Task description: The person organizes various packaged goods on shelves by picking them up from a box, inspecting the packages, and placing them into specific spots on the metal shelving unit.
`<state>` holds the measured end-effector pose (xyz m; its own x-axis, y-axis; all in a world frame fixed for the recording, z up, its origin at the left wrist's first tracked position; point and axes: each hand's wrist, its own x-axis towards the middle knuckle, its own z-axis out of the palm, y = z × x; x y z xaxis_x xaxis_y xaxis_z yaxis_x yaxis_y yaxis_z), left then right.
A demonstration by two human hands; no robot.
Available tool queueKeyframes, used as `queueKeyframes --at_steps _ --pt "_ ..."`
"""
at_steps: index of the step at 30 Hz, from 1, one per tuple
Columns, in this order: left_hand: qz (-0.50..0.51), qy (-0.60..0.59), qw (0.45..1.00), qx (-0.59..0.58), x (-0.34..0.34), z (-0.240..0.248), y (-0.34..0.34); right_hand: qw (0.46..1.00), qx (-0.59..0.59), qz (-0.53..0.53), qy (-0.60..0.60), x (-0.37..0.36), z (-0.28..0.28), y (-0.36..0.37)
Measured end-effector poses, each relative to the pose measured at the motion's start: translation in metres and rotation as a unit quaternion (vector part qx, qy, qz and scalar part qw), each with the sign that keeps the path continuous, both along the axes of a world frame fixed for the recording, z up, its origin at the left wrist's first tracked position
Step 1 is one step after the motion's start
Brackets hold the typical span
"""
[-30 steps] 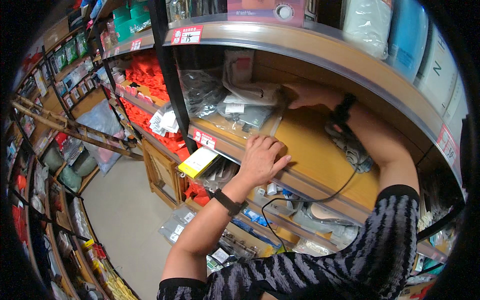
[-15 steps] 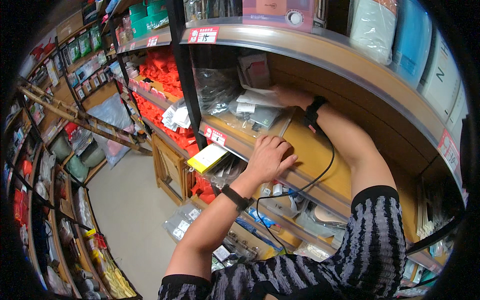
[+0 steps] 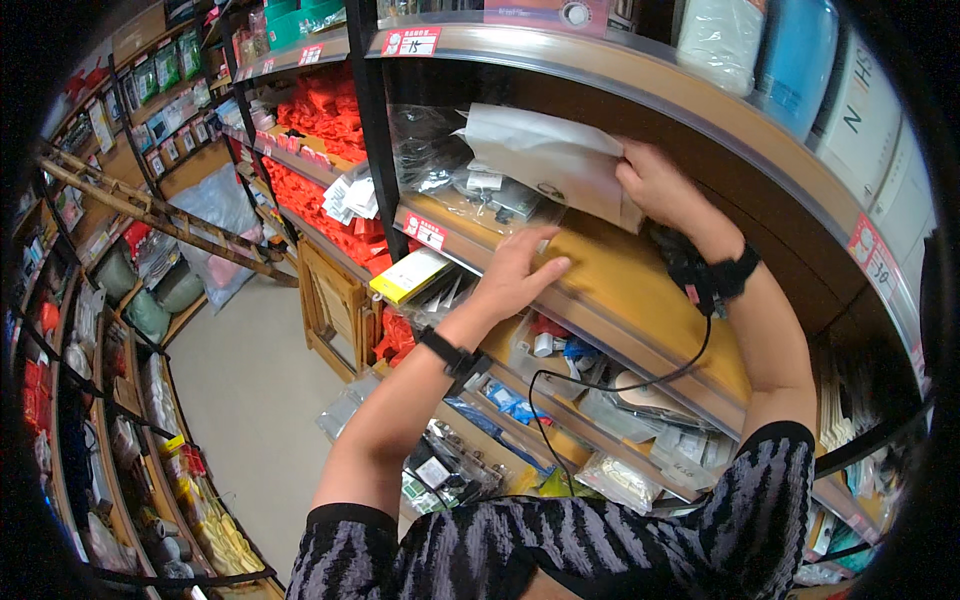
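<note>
My right hand (image 3: pixel 668 192) grips the right end of a flat white sheet-like packet (image 3: pixel 545 150), which is raised at a tilt inside the middle shelf. Whether it is paper or a thin bag, I cannot tell. Under its left end lie clear plastic packages (image 3: pixel 490 195) with dark contents. My left hand (image 3: pixel 515 272) is at the shelf's front edge, fingers apart and holding nothing. Just left of it, a yellow-and-white flat pack (image 3: pixel 411 275) sticks out below the shelf's price tag.
A black cable (image 3: pixel 640 383) hangs from my right wrist across the lower shelves (image 3: pixel 590 400) of bagged goods. Above runs another shelf edge (image 3: pixel 560 50). Red bundles (image 3: pixel 315 215) fill the shelves leftward; a wooden ladder (image 3: pixel 160 220) leans beyond the floor aisle (image 3: pixel 225 400).
My right hand has come rightward and toward me from the back of the shelf, bringing up the white packet, which now shows its broad face. My left hand has shifted slightly left.
</note>
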<state>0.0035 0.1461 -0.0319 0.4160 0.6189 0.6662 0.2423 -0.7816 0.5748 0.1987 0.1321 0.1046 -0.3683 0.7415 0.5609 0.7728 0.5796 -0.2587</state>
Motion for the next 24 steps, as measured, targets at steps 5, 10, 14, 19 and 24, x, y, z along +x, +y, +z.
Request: queueKeyframes --at_steps 5,10,14,19,24 --pt "-0.255 -0.326 0.844 -0.342 -0.025 0.000 -0.050 0.980 0.151 -0.015 -0.129 -0.028 -0.014 -0.074" --pt "-0.352 -0.436 0.731 -0.390 -0.048 0.005 -0.102 0.918 0.270 0.028 -0.289 -0.084 -0.064 -0.133" --pt "-0.219 -0.450 0.744 -0.442 -0.071 -0.022 -0.122 0.939 0.204 0.075 -0.268 -0.114 -0.104 -0.155" --pt "-0.131 -0.435 0.745 -0.488 -0.110 -0.051 -0.142 0.975 -0.019 0.175 -0.137 -0.126 -0.111 -0.173" --pt "-0.094 -0.442 0.701 -0.552 -0.146 -0.075 -0.166 0.947 -0.253 0.019 0.198 -0.111 -0.156 -0.159"
